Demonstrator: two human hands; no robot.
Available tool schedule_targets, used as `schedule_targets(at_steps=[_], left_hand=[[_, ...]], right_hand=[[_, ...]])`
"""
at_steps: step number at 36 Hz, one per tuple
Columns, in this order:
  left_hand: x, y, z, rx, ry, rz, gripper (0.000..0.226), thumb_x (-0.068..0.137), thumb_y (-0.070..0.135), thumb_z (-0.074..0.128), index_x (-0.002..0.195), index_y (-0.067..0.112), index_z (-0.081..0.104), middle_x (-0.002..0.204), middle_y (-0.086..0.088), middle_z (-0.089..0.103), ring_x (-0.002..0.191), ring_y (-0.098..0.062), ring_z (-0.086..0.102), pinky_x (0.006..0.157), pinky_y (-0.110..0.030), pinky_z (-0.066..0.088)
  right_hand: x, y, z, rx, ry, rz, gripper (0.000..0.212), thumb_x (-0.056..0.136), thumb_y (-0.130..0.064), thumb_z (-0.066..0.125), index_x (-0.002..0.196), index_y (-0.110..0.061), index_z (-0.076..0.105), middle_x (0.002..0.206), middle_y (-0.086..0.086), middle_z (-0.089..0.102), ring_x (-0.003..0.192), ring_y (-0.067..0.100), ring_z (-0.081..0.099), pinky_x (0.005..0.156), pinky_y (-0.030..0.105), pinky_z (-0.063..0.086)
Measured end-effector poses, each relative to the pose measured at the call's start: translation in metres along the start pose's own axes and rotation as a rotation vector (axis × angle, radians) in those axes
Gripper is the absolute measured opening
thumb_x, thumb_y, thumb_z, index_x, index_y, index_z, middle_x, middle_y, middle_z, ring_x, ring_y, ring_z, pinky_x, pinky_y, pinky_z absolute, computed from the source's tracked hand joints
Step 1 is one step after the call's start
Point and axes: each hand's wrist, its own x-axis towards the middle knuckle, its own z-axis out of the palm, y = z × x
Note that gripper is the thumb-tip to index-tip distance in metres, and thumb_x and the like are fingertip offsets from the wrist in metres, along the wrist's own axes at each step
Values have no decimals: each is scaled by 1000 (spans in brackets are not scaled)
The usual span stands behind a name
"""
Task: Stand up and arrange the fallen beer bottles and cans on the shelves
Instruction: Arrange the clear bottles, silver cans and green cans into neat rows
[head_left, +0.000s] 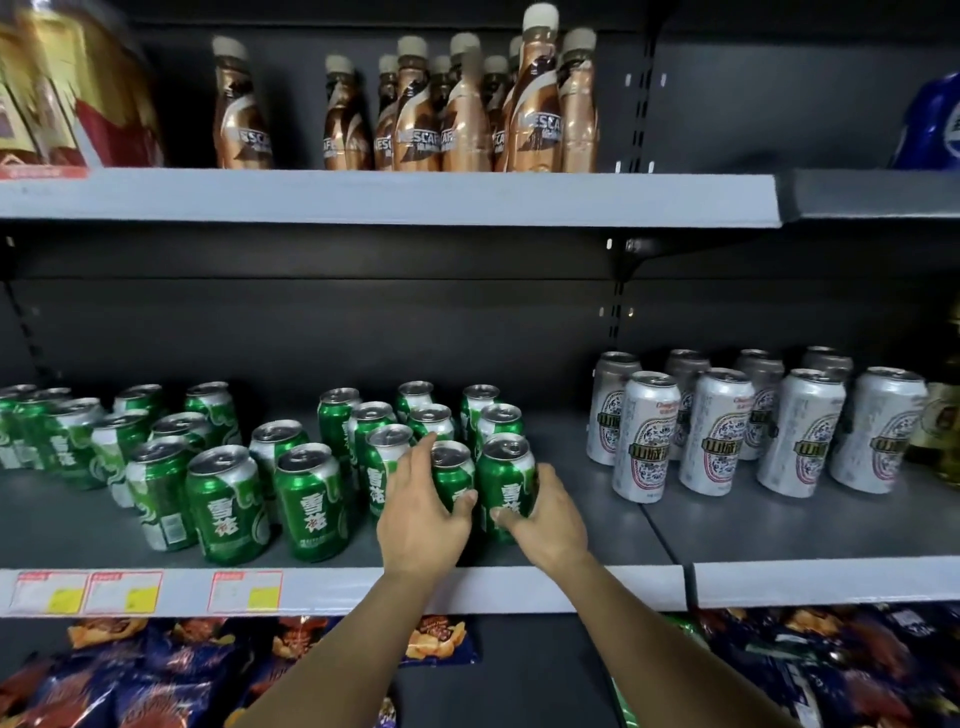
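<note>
Both hands are on the middle shelf (363, 587), at the front of the right-hand cluster of green cans. The left hand (423, 514) curls round one green can (453, 475) just left of centre frame, thumb across its front and fingers reaching behind it. The right hand (545, 514) grips the neighbouring green can (506, 480) from its right side, thumb on the front. The two cans stand upright and touch each other, at the front of three short rows (the backs of the rows are partly hidden, so I can't count them).

This looks like the arranging step, not the righting one: I see no can lying down on this shelf. The loose group of green cans (223, 512) toward lower left sits more ragged, some turned at odd angles to the edge. The white cans (644, 436) at right stand in tidy pairs.

Next, I'd guess, the held pair wants nudging square with the rows behind, then letting go gently so neither tips. After that the left group needs closing up.
</note>
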Motion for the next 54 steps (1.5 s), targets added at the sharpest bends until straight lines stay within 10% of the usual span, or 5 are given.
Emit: schedule_targets(at_steps=[15,21,44,54], left_hand=[[18,27,9,107,293,17,62,81,60,35,119,18,60,119,-2,57,114,-24,49,98,-40,31],[65,42,-6,234,80,-15,31,92,28,53,123,21,58,123,0,58,118,-24,45,98,-38,30],[220,24,53,385,-855,158,72,84,13,69,148,15,36,147,-9,42,130,-29,44,105,-37,41],[226,14,68,281,-678,134,48,76,30,77,120,20,62,122,-4,63,107,-23,59,79,-25,45]], right_hand=[[12,8,-19,50,-16,14,47,84,-8,55,128,-22,44,129,-3,55,115,18,54,91,35,46],[44,-8,-36,24,49,24,25,92,-18,56,117,-17,56,115,-1,64,103,19,61,85,33,49],[173,-51,-15,-115,-153,112,33,103,-22,40,126,-6,58,128,20,57,117,34,54,98,37,42],[187,-49,-18,123,-194,157,33,96,0,44,127,8,55,88,1,53,87,17,50,86,34,48]])
